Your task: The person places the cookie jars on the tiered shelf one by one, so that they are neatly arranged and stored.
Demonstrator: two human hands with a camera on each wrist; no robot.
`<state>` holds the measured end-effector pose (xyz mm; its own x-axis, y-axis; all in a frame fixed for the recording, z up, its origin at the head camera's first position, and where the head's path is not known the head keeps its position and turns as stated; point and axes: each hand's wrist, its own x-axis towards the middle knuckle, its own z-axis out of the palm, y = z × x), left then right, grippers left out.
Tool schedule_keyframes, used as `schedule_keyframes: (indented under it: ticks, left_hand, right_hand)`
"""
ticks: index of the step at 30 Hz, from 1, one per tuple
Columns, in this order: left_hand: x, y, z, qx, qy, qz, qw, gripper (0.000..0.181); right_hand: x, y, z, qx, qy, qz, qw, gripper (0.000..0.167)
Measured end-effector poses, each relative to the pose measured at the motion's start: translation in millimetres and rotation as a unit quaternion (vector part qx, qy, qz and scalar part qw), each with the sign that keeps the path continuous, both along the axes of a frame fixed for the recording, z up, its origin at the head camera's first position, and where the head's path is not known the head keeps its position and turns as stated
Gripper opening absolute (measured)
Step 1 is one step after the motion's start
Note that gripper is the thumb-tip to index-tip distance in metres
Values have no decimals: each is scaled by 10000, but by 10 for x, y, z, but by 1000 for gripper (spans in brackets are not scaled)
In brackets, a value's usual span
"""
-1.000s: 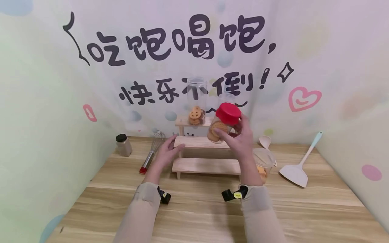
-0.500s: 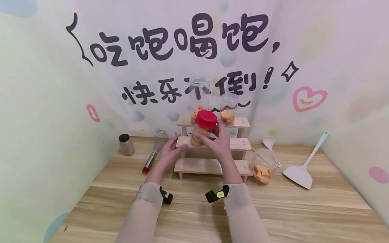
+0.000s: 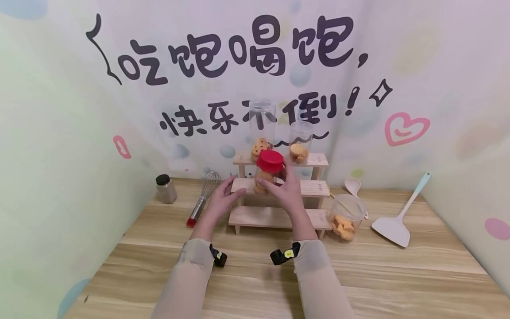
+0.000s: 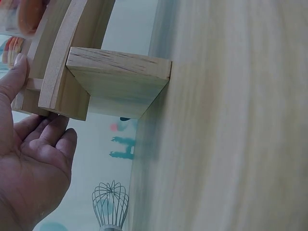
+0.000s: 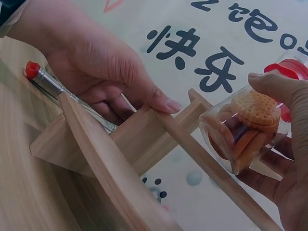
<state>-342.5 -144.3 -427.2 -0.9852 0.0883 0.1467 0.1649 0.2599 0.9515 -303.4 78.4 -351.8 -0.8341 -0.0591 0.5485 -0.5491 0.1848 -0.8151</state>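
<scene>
My right hand grips a clear jar of round cookies with a red lid, thumb on one side and fingers round the other. The jar is at the left part of the middle tier of a wooden step shelf; whether its base touches the board cannot be told. My left hand holds the left end of that tier, its thumb on top and the other fingers curled at the board's end. Behind, on the top tier, stand a tall lidless cookie jar and a shorter one.
Left of the shelf lie a whisk and a black-capped shaker. To the right stand a jar of orange snacks, a pale spoon and a white turner. A printed cloth wall closes the back.
My right hand has carried the red-lidded jar leftward and down to the middle tier, and the jar now stands more upright. The left hand has stayed at the shelf's end.
</scene>
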Motion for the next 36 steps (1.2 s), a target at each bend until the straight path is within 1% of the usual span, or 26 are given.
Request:
schedule_keyframes:
  ticks: [3, 8, 11, 15, 17, 24, 31, 36]
  left_hand:
    - [0, 1, 1, -6, -9, 5, 10000, 85]
    - [-2, 1, 0, -44, -29, 13, 10000, 85]
    - [-4, -1, 3, -40, -31, -5, 10000, 85]
    - [-5, 2, 0, -24, -16, -11, 10000, 86]
    - [-4, 4, 1, -26, -6, -3, 10000, 86]
    - [4, -2, 4, 103, 14, -96, 9999, 87]
    - [7, -1, 6, 145, 24, -116, 9998, 87]
    - [0, 2, 6, 96, -32, -71, 9999, 87]
  right_hand:
    - [-54, 1, -66, -31, -86, -38, 10000, 78]
    - [-261, 18, -272, -62, -300, -51, 9995, 82]
    - [-328, 17, -346, -26, -370, 37, 9993, 86]
    - [-334, 4, -369, 16, -406, 103, 9991, 87]
    - [-338, 2, -377, 56, -445, 69, 9990, 86]
    - [-342, -10, -381, 471, -653, -71, 9967, 66]
    - [-338, -26, -382, 629, -675, -191, 9956, 64]
    - [-342, -31, -382, 894, -759, -255, 9928, 69]
